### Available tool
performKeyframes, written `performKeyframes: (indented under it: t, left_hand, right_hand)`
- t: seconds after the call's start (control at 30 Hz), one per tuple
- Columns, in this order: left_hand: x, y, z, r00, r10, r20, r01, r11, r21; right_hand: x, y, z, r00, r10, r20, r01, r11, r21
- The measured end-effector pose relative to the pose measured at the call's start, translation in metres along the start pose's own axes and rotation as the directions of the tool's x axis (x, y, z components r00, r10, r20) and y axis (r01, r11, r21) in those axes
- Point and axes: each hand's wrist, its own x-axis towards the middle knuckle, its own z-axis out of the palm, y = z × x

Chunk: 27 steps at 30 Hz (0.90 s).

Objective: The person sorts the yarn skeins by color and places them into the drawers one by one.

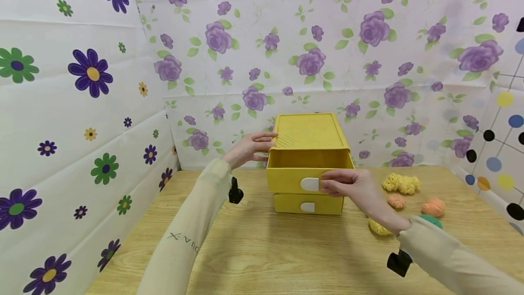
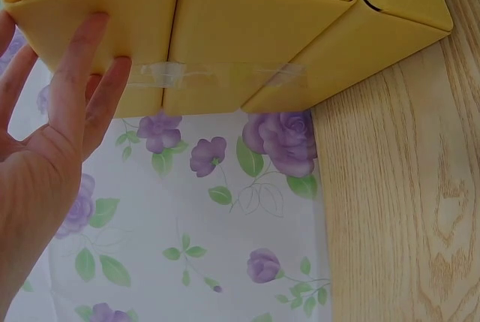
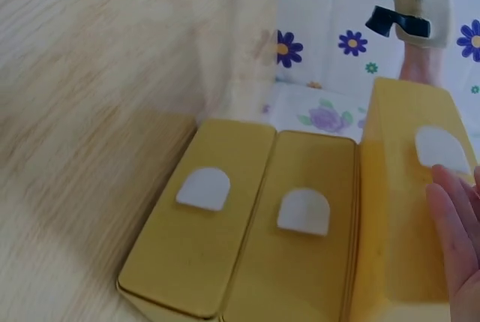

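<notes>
A yellow drawer cabinet (image 1: 309, 129) stands on the table, its top drawer (image 1: 285, 180) pulled partway out. At the right edge of that drawer's white handle (image 1: 309, 184), my right hand (image 1: 355, 189) pinches with thumb and fingertips. The right wrist view shows the fingers against the handle (image 3: 441, 149), partly cut off by the frame. My left hand (image 1: 250, 148) rests on the cabinet's left side and top edge, fingers spread. In the left wrist view, its fingertips touch the yellow side wall (image 2: 142, 25). Two lower drawer fronts (image 3: 307, 262) sit closed in the right wrist view.
To the right lie a yellow yarn skein (image 1: 401, 183), two peach yarn balls (image 1: 433, 207), a green ball (image 1: 431, 221) and a yellow ball (image 1: 379, 226), the last two partly behind my right arm. A flowered cloth (image 1: 229, 72) hangs behind the wooden table (image 1: 245, 249).
</notes>
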Motion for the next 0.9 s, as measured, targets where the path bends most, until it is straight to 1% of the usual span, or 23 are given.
performKeyframes:
  t: [0.1,0.27,0.43,0.53,0.6,0.7,0.8,0.9]
  left_hand:
    - [0.0,-0.001,0.0,1.0,0.0,-0.002,0.0,1.0,-0.003]
    - [0.001,-0.002,-0.001,1.0,-0.005,-0.011,0.005,1.0,-0.006]
    - [0.001,-0.002,-0.002,1.0,-0.006,-0.007,0.006,1.0,-0.008]
    - [0.0,-0.001,-0.002,1.0,-0.007,-0.01,0.007,1.0,-0.01]
    - [0.0,-0.001,-0.002,1.0,-0.007,-0.011,0.007,1.0,-0.006]
    - [0.0,0.0,-0.001,1.0,-0.007,-0.012,0.007,1.0,-0.003]
    - [0.0,0.0,0.0,1.0,-0.011,-0.015,0.011,1.0,-0.001]
    - [0.002,-0.001,0.001,1.0,-0.01,-0.012,0.01,1.0,-0.003]
  right_hand:
    - [-0.005,-0.005,-0.008,0.999,-0.036,0.0,0.036,0.999,-0.018]
    - [-0.01,-0.014,-0.023,0.997,-0.071,-0.018,0.07,0.996,-0.049]
    - [-0.013,-0.018,-0.04,0.99,-0.128,-0.055,0.126,0.991,-0.04]
    - [-0.015,-0.018,-0.051,0.983,-0.168,-0.078,0.168,0.986,-0.015]
    - [-0.016,-0.016,-0.059,0.98,-0.178,-0.088,0.179,0.984,0.001]
    - [-0.018,-0.012,-0.072,0.981,-0.16,-0.111,0.158,0.987,-0.026]
    - [-0.022,-0.003,-0.087,0.984,-0.106,-0.146,0.09,0.99,-0.112]
    - [-0.026,0.01,-0.102,0.982,-0.052,-0.184,0.014,0.979,-0.201]
